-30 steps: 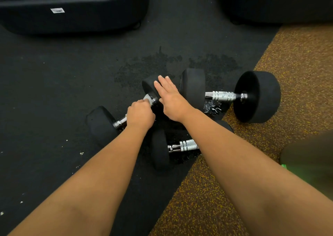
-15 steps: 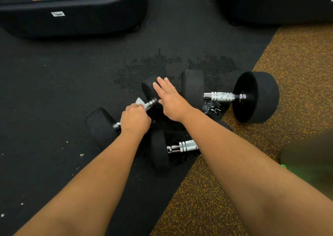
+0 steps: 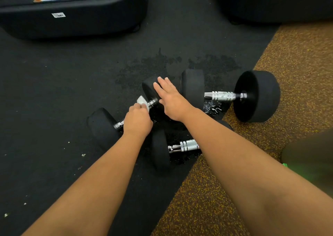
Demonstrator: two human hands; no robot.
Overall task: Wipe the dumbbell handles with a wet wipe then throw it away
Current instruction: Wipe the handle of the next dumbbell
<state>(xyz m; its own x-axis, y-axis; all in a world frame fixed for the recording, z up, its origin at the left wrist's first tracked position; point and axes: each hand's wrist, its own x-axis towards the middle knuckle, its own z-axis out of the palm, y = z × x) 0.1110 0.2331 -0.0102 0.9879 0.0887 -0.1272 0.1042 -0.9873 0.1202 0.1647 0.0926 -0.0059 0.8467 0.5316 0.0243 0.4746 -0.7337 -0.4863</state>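
Observation:
Three black dumbbells with chrome handles lie on the floor. My left hand [image 3: 137, 121] is closed around the handle of the left dumbbell [image 3: 101, 125] and holds a white wet wipe [image 3: 142, 101], whose end sticks out past my fingers. My right hand [image 3: 171, 100] lies flat, fingers apart, on that dumbbell's far head [image 3: 148, 89]. A second dumbbell [image 3: 257, 96] lies to the right, its handle bare. The third dumbbell [image 3: 160, 150] lies nearest me, its handle partly hidden under my right forearm.
The floor is black rubber [image 3: 54, 109] with dark wet patches [image 3: 149, 68] beyond the dumbbells; speckled orange-brown flooring [image 3: 297, 55] lies to the right. Black machine bases [image 3: 72, 19] stand at the far left and far right. A blurred green-edged object [image 3: 306, 163] sits at the right edge.
My left hand has slid along the handle toward the near head, baring more chrome at the far end and showing the wipe. My right hand has stayed on the far head.

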